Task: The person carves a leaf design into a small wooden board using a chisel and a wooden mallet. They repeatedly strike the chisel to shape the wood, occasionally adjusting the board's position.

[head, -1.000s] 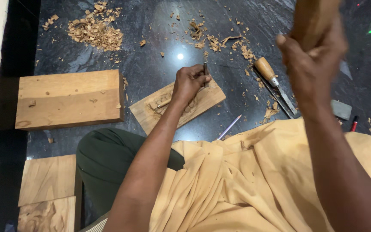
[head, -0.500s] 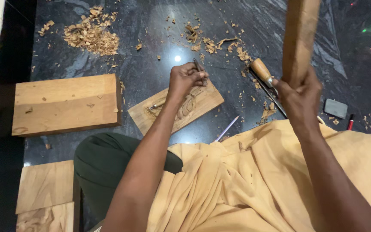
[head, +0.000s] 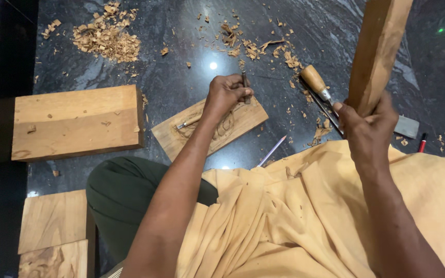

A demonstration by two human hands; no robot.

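No packages, labels, signs or screens appear anywhere in this view.

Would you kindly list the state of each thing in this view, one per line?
left hand: closed round a small chisel, tip on the panel
carved panel: flat on the floor, partly carved
right hand: gripping a wooden mallet, raised
spare chisel: lying on the floor, unheld
wood block: lying flat, uncarved
pencil: lying loose
shavings: heaped and scattered
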